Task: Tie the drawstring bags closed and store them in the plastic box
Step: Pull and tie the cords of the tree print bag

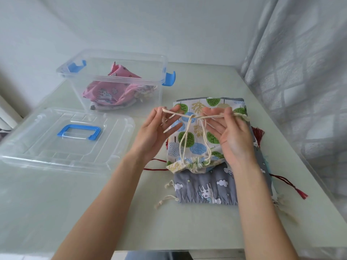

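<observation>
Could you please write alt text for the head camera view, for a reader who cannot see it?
Two hands, left hand and right hand, pull a cream drawstring into a knot above a tree-print bag lying on a grey cloud-print bag. To the left stand an open clear plastic box holding a pink bag, and its lid.

Soft, even daylight fills the scene, filtering through the sheer curtain (pixel 304 76) at right. The pale worktop (pixel 210 81) shows only faint shadows. Wide-angle distortion bends the frame's edges; glare glints off the clear lid (pixel 37 147), and detail is slightly soft.
</observation>
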Demonstrator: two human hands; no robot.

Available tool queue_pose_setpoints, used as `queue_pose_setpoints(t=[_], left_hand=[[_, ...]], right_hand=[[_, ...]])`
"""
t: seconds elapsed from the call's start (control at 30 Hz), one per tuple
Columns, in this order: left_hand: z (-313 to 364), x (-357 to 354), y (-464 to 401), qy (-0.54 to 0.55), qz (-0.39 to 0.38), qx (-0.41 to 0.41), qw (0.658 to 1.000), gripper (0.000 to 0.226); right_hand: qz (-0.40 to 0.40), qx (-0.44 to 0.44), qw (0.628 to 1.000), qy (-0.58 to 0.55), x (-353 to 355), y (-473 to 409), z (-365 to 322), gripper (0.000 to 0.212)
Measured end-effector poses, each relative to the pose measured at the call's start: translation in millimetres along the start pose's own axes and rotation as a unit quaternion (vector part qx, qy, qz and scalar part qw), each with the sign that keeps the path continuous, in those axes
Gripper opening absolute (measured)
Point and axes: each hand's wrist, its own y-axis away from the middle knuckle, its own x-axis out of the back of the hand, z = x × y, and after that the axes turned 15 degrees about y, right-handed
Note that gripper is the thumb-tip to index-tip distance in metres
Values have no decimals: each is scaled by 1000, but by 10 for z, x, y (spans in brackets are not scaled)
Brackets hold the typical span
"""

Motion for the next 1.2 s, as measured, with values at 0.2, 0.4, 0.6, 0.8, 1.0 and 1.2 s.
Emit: queue_pose_setpoints(t=[0.2, 0.4, 0.6, 0.8, 1.0, 1.2], left_hand=[[-13, -142, 185, 105, -10, 24, 994, 26], [67, 7, 501, -246, 39, -51, 967, 27], [199, 23, 875, -461, -10, -89, 883, 16], [69, 103, 1066, -619, -110, -87, 773, 22], [-87, 104, 1132, -680, -80, -129, 717, 18], [-198, 32, 1122, -710, -58, -153, 685, 17]], right_hand=[[19, -48, 977, -205, 153, 279, -52, 34], [49, -65, 993, -91, 323, 496, -78, 35], [64, -61, 985, 146, 544, 735, -160, 30], [50, -48, 817, 573, 607, 1020, -143, 29], [117, -29, 682, 721, 516, 1376, -139, 41], [62, -3, 841, 537, 273, 1375, -27, 37]])
